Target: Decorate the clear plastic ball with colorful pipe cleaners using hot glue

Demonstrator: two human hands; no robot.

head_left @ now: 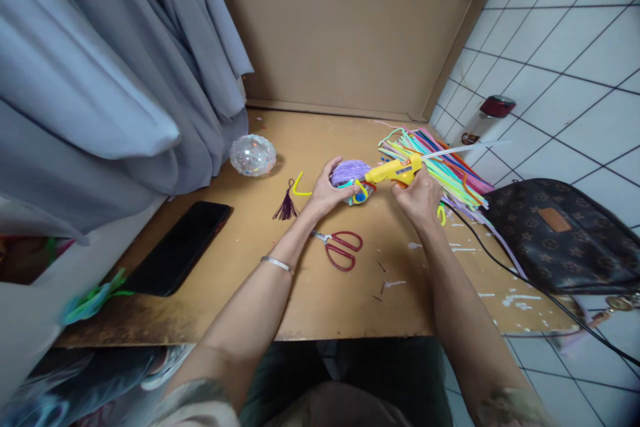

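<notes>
My left hand (331,192) is closed around a ball (350,171) whose top is covered in purple fuzzy strands, with teal, yellow and blue pieces on its near side. In my right hand (419,195) is a yellow glue gun (395,171), its nozzle at the ball's right side; whether the tip touches cannot be told. A clear glue stick (467,149) juts from the gun's back. Below the ball lie red-handled scissors (344,250), blades partly hidden by my left forearm. A dark tassel (286,204) and a bent yellow pipe cleaner (301,187) rest left of my hand.
Many coloured pipe cleaners (440,163) are heaped at the right, by a patterned brown bag (565,240). The gun's black cord (493,257) runs rightward. At left are a clear speckled ball (253,155), a black phone (177,247) and grey cloth (200,80). A bottle (483,121) stands back right.
</notes>
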